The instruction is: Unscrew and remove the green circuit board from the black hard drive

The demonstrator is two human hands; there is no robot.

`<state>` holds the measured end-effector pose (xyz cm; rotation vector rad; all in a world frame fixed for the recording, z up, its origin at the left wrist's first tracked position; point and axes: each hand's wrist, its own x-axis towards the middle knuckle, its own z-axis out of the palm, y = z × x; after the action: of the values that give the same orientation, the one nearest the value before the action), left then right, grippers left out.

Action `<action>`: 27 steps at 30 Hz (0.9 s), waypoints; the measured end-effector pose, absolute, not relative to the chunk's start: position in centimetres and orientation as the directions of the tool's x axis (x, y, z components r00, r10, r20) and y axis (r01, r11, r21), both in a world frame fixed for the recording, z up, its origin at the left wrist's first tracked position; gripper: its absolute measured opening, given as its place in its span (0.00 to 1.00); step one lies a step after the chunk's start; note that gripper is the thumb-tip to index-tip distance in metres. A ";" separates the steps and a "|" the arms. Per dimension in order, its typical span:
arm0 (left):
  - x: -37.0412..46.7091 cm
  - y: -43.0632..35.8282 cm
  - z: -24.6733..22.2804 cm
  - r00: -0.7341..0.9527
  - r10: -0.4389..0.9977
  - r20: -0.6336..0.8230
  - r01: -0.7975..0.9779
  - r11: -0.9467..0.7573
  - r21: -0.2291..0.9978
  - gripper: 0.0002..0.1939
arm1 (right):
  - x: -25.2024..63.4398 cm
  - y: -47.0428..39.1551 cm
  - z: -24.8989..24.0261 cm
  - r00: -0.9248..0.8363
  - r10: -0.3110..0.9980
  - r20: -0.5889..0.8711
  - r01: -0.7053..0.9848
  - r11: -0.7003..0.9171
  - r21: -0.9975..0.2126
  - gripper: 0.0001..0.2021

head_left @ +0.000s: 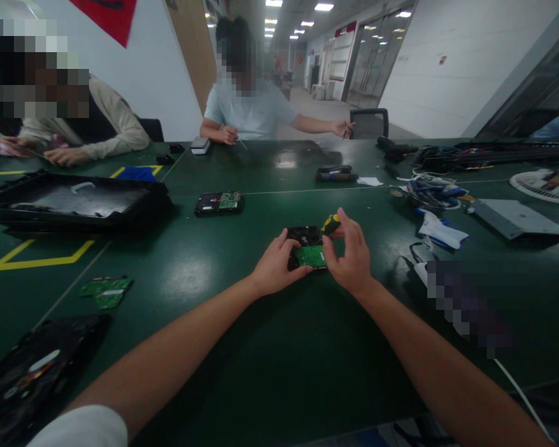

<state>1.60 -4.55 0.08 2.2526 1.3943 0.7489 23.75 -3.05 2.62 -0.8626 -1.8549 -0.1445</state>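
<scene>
A hard drive with a green circuit board (311,256) lies on the dark green table in front of me. My left hand (277,264) holds its left side, thumb along the near edge and fingers on the far left corner. Above the drive's right side, my right hand (351,254) grips a small yellow and black screwdriver (330,224) between thumb and fingers. The tool points down toward the drive; its tip is too small to make out. Another hard drive (218,203) rests farther back to the left.
Black plastic trays (74,202), a loose green board (106,292) and a black casing (40,366) are on the left. On the right are cables (433,190), a metal plate (517,217) and a glove (442,231). Two people sit across the table.
</scene>
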 end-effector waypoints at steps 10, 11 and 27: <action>1.6 -4.6 0.1 0.360 0.900 0.246 0.694 -0.435 0.573 0.31 | 23.7 -3.0 2.5 -0.189 0.492 0.850 0.602 0.741 -0.296 0.36; 1.6 -4.6 0.1 0.361 0.899 0.246 0.694 -0.436 0.573 0.31 | 23.8 -3.0 2.5 -0.184 0.495 0.849 0.604 0.738 -0.300 0.35; 1.6 -4.6 0.1 0.368 0.896 0.248 0.695 -0.442 0.567 0.31 | 23.8 -3.0 2.5 -0.175 0.488 0.855 0.595 0.744 -0.303 0.35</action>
<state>1.56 -4.56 0.10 2.2673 1.3902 0.7569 23.79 -3.04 2.47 -0.8429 -1.8217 -0.1192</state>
